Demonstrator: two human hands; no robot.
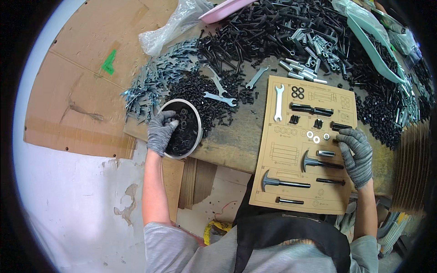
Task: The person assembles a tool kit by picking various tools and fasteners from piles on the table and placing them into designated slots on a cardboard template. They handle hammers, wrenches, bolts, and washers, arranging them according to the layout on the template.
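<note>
l. hand (161,133), grey glove: reaches over l. side of round white-rimmed bowl (200,125); fingers bent in at the blk washers (183,139) inside. can't tell if any are pinched. r. hand (357,157), also gloved: over r. edge of brown printed board (284,159); fingers curled, tips near the lower end of a short blk bolt (340,126). can't tell if they grip anything.

board: r. of centre, slightly skewed, near edge of table (232,141), lower end up by blk apron (291,239). on it, top to bottom approx.: silver wrench (279,102) upper l.; 4 blk rings (297,92) in 2x2; long blk bolts (312,109) end to end; 2 small clusters of blk screws (294,119); a few silver washers (316,139) mid-board; silver sleeve (325,154); 2 hook-headed pcs (287,183) w/ dark shafts; plain dark bolts (290,200) lower down.

bowl: l. of board, well apart, at table's near edge. behind it: heap of blk screws (184,88), pile of bluish wrenches (157,75) to l., 3 loose wrenches (257,78) nr screws. far side: big heap of dark hooked parts (268,22), silver tubes (298,70) nr board's top edge; pink tray (221,11) far edge, pale green tray (371,45) far r.
</note>
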